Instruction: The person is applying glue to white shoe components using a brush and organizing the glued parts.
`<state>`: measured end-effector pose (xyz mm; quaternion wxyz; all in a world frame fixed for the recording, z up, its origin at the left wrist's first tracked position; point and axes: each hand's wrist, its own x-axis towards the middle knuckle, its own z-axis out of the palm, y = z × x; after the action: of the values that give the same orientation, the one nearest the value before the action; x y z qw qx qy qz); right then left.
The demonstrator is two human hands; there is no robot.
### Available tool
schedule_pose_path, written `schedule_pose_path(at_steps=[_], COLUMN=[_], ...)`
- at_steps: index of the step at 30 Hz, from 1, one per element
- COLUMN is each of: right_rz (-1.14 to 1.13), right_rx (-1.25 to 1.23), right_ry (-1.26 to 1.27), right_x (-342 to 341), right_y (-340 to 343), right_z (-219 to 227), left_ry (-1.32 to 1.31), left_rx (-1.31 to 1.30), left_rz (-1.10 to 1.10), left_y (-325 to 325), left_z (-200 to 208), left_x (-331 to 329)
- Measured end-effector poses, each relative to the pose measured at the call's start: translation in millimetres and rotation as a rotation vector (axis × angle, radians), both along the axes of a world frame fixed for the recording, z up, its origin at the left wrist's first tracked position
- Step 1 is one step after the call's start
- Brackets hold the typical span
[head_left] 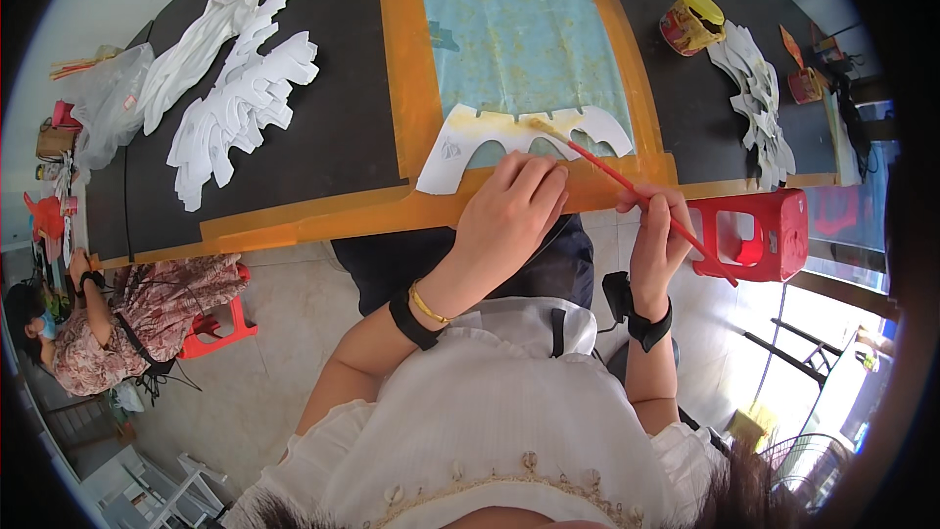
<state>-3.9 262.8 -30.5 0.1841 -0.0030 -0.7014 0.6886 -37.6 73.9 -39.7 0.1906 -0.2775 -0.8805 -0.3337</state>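
One red brush (627, 183) pinched between thumb and fingers of the right hand (654, 220), bristles on the yellowish upper part of a white cut piece (448, 159). Left hand (517, 198) near its lower edge, fingers bent and close together; cannot tell whether pressing on anything. White cut piece lying across the near end of a blue sheet (524, 34), on the dark desk (338, 98). Farther right, a yellow-rimmed pot (687, 25); to the left, heaped white pieces (230, 122).
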Motion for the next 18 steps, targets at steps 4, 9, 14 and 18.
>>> schedule_pose_path(at_steps=[4,9,14,18], right_rz=[0.024,0.122,0.033,0.109], right_rx=[0.125,0.061,0.117,0.158], right_ry=[-0.008,-0.008,-0.007,-0.011], right_x=[-1.0,-1.9,-4.9,-4.7], right_y=[-2.5,-0.7,-3.1,-2.9], right_z=[0.8,3.5,2.8,2.0], left_ry=[0.01,0.001,0.017,0.024], left_rx=[-0.008,-0.006,-0.002,-0.009], left_rz=[0.003,0.0,-0.003,0.002], left_y=[0.2,0.2,0.8,0.7], left_z=[0.0,-0.3,-1.0,-1.5], left_x=[0.2,0.3,0.0,-0.3])
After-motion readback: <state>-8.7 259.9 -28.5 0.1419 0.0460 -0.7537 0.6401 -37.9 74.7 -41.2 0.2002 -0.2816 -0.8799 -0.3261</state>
